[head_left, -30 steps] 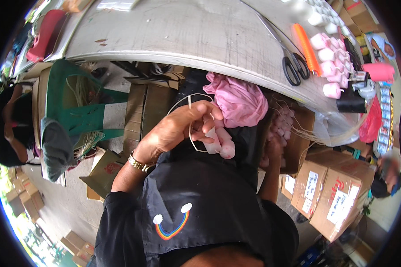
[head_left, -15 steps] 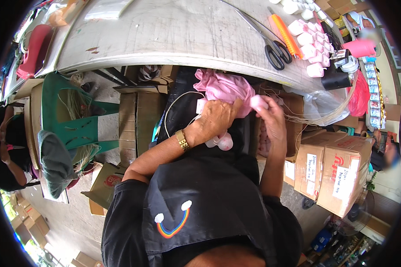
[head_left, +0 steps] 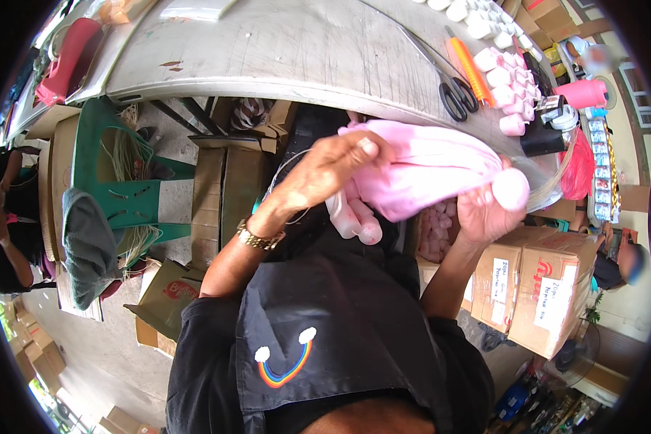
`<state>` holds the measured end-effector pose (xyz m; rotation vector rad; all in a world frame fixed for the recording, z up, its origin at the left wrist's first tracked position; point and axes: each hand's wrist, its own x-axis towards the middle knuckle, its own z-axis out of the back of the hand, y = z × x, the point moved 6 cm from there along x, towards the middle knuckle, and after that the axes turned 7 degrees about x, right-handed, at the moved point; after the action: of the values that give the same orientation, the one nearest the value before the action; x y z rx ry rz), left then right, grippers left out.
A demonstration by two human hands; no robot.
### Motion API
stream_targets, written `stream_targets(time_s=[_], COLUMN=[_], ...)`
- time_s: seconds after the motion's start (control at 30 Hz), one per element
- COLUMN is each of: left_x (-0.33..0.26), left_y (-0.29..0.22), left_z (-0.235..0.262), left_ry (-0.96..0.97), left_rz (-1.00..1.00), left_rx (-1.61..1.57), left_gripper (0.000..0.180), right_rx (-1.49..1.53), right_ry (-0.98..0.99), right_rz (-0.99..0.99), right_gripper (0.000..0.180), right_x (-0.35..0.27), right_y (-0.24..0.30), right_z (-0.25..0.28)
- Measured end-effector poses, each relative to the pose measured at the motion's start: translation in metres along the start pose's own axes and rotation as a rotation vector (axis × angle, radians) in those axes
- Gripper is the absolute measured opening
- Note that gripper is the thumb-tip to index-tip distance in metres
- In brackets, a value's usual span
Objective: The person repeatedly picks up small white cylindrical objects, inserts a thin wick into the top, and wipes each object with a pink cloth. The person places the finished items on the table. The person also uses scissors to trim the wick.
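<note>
At the far left a green plastic chair point(head_left: 119, 181) is seen under the bench point(head_left: 282, 50), with flattened brown cartons point(head_left: 224, 188) beside it, plain and without labels that can be told.

The left hand point(head_left: 325, 173) is held below the bench edge, in front of the chest. Its grip is closed over the left end of a pink plastic bag point(head_left: 430, 170), and a few small pink bottles point(head_left: 354, 220) are pinched under the fingers, with a thin loop of pale string point(head_left: 286, 181) hanging at the wrist. The bag is judged to be light, soft and slack, and its film slippery; it is best taken where the film is gathered. The bottles look light and stiff, and smooth enough to slide out of a loose hold.

The right hand point(head_left: 488, 210) is clamped from below on the bag's right end, with one round pink cap point(head_left: 511, 189) showing at the fingertips.

On the bench above, black-handled scissors point(head_left: 452, 94) lie beside an orange tool point(head_left: 470, 69), and rows of pale pink bottles point(head_left: 506, 83) stand near the right edge. Below the right hand an open carton holds more pink bottles, and two closed brown cartons point(head_left: 539, 289) stand on the floor, each with a white rectangular label and red print on its side. A red plastic bag point(head_left: 579, 163) hangs at the far right.
</note>
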<state>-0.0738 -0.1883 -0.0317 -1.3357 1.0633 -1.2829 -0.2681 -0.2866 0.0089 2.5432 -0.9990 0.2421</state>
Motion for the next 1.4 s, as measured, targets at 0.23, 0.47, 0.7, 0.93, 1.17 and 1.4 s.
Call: stream_targets(time_s=[0.23, 0.47, 0.7, 0.93, 1.17, 1.4], left_x=[-0.008, -0.02, -0.033, -0.042, -0.033, -0.037], left_y=[0.052, 0.069, 0.059, 0.043, 0.021, -0.001], left_z=[-0.025, -0.007, 0.0, -0.022, -0.047, -0.028], left_ry=[0.052, -0.118, 0.12, -0.05, -0.015, -0.11], left_rz=[-0.077, 0.015, 0.201, 0.097, 0.017, -0.074], left_rx=[-0.213, -0.454, -0.44, -0.442, -0.298, -0.187], left_gripper=[0.047, 0.039, 0.055, 0.064, 0.056, 0.049], right_rx=[-0.866, -0.583, -1.038, -1.42, -1.257, -1.391], right_ry=[0.113, -0.022, -0.117, 0.134, -0.077, -0.213], right_rz=[-0.267, 0.129, 0.114, 0.134, -0.147, -0.405], right_gripper=[0.056, 0.068, 0.048, 0.072, 0.117, 0.084], right_x=[0.013, 0.015, 0.025, 0.023, -0.014, -0.033], right_y=[-0.08, -0.05, -0.083, -0.07, -0.062, -0.049], right_z=[-0.036, -0.022, -0.012, -0.006, 0.03, 0.054])
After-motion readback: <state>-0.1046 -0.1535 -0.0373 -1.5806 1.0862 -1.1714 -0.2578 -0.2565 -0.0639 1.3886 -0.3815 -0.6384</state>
